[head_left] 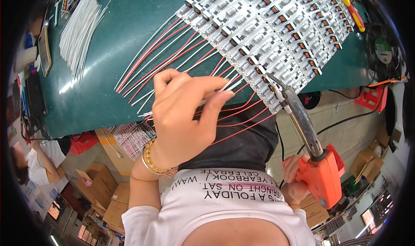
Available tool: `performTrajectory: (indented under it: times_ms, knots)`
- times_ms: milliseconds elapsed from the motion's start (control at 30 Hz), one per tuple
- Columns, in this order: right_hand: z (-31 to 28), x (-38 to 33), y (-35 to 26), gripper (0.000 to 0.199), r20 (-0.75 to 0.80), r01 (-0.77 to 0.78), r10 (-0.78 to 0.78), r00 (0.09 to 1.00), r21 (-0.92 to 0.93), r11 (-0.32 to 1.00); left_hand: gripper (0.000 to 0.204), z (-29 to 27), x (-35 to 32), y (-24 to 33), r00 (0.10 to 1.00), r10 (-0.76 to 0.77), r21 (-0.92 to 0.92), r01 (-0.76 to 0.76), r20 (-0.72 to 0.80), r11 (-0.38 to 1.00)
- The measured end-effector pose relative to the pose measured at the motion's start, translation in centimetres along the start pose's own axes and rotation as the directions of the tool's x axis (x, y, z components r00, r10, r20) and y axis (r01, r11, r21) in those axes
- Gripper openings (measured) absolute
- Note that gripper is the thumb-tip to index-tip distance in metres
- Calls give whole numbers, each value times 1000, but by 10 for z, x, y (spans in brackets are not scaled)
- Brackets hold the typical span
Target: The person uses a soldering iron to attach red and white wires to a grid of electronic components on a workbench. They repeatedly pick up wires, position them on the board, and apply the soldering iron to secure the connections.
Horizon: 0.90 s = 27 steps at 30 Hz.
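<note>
A panel of joined small white circuit boards (276, 36) lies on the green table (116, 21), with rows of black and orange parts. Red and white wires run from its near left edge toward me. My left hand (183, 112) is closed in a pinch on a white wire (226, 85) beside that edge; its other fingers are curled. In my right hand (296, 174) is an orange-red soldering gun (323, 183), gripped by its handle. The gun's long metal barrel slants up and left. Its bent tip reaches the panel's near edge, just right of the pinched wire; whether they touch I cannot tell.
A bundle of loose white wires (82, 38) lies on the table's left. A screwdriver (354, 14) with a red and yellow handle is at the panel's far right, near a black fan (382, 51). Cardboard boxes (97, 183) and another person (45, 161) are at the left.
</note>
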State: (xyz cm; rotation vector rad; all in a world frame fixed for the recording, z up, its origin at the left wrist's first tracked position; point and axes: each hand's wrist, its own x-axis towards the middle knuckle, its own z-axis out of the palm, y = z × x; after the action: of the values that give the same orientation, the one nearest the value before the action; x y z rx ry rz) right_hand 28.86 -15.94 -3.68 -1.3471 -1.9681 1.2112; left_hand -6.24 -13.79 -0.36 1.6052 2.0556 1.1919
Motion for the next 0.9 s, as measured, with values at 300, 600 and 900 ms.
performTrajectory:
  times_ms: [300, 600, 900]
  knots:
    - [0, 9, -29, 43, 102, -157, 141, 985, 176, 972, 11, 20, -10, 5, 994, 104, 30, -104, -21, 994]
    - [11, 17, -25, 51, -1, 67, -67, 998, 99, 993, 9, 21, -9, 7, 993, 111, 71, -109, -24, 991]
    - [4, 9, -18, 47, 6, -11, 10, 1000, 68, 998, 11, 24, -10, 6, 990, 135, 92, -129, -51, 987]
